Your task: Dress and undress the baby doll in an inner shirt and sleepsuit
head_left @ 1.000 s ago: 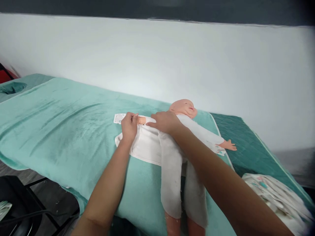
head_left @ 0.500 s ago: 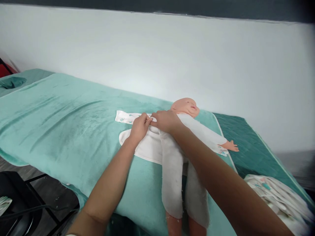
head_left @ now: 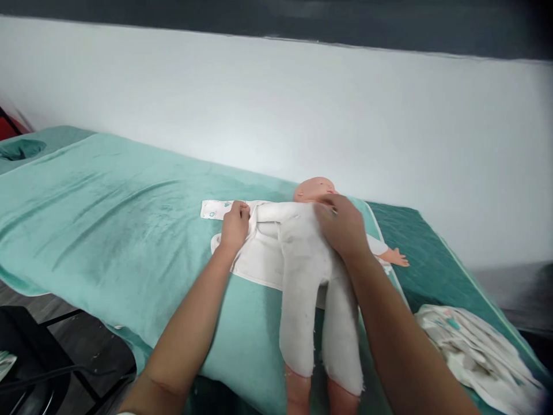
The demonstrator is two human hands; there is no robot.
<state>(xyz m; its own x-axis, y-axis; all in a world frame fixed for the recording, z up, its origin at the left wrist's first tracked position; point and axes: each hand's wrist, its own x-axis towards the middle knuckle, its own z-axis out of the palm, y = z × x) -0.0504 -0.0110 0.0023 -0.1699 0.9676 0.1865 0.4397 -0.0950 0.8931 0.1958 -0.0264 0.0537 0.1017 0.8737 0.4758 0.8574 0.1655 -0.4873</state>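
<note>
A baby doll (head_left: 302, 248) with a white cloth body and bare plastic head, hand and feet lies on its back. Its head is turned to the right. Under its torso a white baby shirt (head_left: 259, 265) is spread out, with a printed sleeve (head_left: 211, 208) stretching left. The doll's arm on the left side runs into that sleeve, and its hand is hidden. My left hand (head_left: 237, 225) is closed, pinching the shirt at the sleeve. Over the doll's upper chest, just below its chin, hovers or rests my right hand (head_left: 343, 225); its fingers are bent, blurred and partly hidden.
The doll lies on a padded bed covered by a light green sheet (head_left: 129, 196). A crumpled printed cloth (head_left: 479, 351) sits at the bed's right front. Behind runs a white wall (head_left: 259, 104). A black chair (head_left: 26, 346) stands at the lower left.
My right hand has left the sleeve area and moved right to the doll's chest. My left hand has shifted slightly left and still grips the shirt. More of the doll's arm and torso shows.
</note>
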